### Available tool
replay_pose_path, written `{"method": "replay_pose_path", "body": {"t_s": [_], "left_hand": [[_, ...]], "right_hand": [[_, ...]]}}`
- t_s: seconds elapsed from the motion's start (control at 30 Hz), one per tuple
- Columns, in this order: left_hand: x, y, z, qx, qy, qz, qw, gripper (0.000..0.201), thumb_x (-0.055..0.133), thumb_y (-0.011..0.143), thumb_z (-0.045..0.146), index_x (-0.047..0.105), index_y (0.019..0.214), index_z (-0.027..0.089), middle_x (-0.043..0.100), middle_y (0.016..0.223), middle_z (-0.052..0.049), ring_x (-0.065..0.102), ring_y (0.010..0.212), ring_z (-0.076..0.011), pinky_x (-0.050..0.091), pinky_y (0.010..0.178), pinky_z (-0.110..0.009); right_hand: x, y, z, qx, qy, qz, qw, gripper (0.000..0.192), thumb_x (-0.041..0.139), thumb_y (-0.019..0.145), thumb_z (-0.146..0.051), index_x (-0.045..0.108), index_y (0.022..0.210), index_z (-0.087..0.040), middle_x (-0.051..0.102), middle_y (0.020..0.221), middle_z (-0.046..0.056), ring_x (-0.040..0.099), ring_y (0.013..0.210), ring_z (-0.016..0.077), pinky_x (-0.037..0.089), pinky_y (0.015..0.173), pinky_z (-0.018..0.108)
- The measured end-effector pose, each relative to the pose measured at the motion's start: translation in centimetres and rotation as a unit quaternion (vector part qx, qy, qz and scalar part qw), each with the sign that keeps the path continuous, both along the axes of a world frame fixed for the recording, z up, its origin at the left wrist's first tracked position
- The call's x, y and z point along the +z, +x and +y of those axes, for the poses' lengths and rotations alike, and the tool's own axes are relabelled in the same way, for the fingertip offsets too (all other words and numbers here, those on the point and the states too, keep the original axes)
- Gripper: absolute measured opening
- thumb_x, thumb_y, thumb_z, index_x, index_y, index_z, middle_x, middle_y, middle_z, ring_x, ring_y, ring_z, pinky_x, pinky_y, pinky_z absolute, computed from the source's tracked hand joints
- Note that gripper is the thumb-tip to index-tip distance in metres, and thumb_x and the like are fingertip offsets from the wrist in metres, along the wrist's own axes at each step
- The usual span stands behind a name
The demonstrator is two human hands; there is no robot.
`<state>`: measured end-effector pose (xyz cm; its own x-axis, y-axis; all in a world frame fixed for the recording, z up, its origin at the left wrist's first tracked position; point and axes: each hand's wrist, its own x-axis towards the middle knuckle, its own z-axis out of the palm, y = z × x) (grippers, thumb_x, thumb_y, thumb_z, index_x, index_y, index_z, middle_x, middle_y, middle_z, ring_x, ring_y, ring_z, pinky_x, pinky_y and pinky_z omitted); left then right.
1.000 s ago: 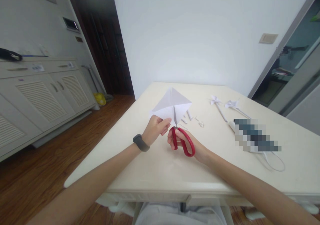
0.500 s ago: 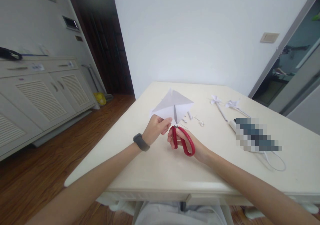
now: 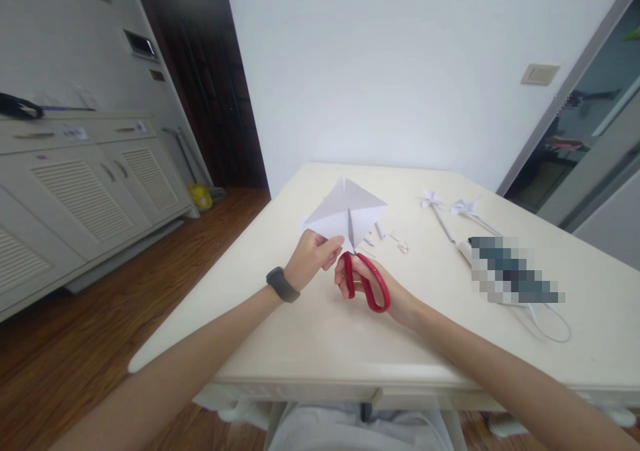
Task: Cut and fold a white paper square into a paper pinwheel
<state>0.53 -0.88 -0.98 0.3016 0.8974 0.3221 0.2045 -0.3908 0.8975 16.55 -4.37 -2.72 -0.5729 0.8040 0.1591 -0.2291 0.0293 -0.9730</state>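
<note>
My left hand (image 3: 313,257) pinches the lower corner of a white creased square of paper (image 3: 330,214), held up over the cream table (image 3: 320,331). Just to its right, my right hand (image 3: 373,287) grips red-handled scissors (image 3: 367,281). The blades point up into a slit running from the paper's lower corner toward its middle. A dark band sits on my left wrist.
Small paper scraps (image 3: 395,241) lie beyond the hands. Two white paper pinwheels on sticks (image 3: 437,211) and a blurred object with a white cable (image 3: 515,281) lie at the right. White cabinets (image 3: 75,191) line the left wall, beyond the wooden floor.
The paper has tilted slightly, its right corner shifting a little to the right. Both hands and the scissors stay almost in place.
</note>
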Motion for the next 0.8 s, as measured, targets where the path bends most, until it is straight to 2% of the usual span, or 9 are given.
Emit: {"method": "replay_pose_path", "body": {"t_s": [0.13,0.3,0.47,0.63,0.8], "left_hand": [[0.1,0.1,-0.1,0.004,0.001,-0.005,1.0,0.044,0.044,0.084,0.03,0.038,0.043,0.017,0.035,0.037,0.004,0.035,0.038,-0.007,0.028,0.046,-0.025],[0.1,0.2,-0.1,0.023,-0.018,-0.066,0.997,0.039,0.046,0.083,0.031,0.035,0.047,0.018,0.032,0.039,0.006,0.033,0.038,-0.0066,0.027,0.043,-0.024],[0.0,0.3,0.0,0.025,-0.007,-0.073,0.997,0.036,0.049,0.081,0.028,0.037,0.05,0.018,0.034,0.039,0.007,0.034,0.038,-0.0061,0.027,0.043,-0.024],[0.0,0.3,-0.1,0.027,-0.01,-0.075,0.997,0.035,0.049,0.081,0.028,0.036,0.051,0.018,0.034,0.04,0.007,0.034,0.038,-0.0063,0.027,0.043,-0.024],[-0.1,0.2,0.0,0.034,-0.007,-0.059,0.998,0.039,0.048,0.082,0.031,0.034,0.048,0.019,0.033,0.038,0.007,0.035,0.038,-0.0068,0.029,0.044,-0.024]], "right_hand": [[-0.3,0.0,0.2,-0.011,0.006,-0.016,1.0,0.031,0.044,0.088,-0.045,0.058,0.088,-0.017,0.059,0.08,0.004,0.051,0.062,0.0123,0.042,0.064,0.028],[-0.4,0.0,0.1,-0.018,0.007,-0.031,0.999,0.032,0.045,0.087,-0.047,0.057,0.088,-0.017,0.059,0.081,0.004,0.051,0.062,0.0125,0.041,0.061,0.028],[-0.1,0.2,0.0,-0.006,0.003,-0.016,1.0,0.03,0.044,0.089,-0.044,0.058,0.088,-0.018,0.059,0.078,0.003,0.049,0.061,0.012,0.039,0.063,0.028],[-0.6,0.2,0.2,0.005,0.007,-0.002,1.0,0.039,0.038,0.09,-0.049,0.06,0.087,-0.017,0.058,0.068,0.003,0.047,0.06,0.0124,0.037,0.061,0.027],[-1.5,0.2,0.5,-0.003,0.016,0.012,1.0,0.046,0.034,0.089,-0.055,0.06,0.086,-0.017,0.058,0.069,0.003,0.049,0.06,0.0125,0.037,0.062,0.027]]}}
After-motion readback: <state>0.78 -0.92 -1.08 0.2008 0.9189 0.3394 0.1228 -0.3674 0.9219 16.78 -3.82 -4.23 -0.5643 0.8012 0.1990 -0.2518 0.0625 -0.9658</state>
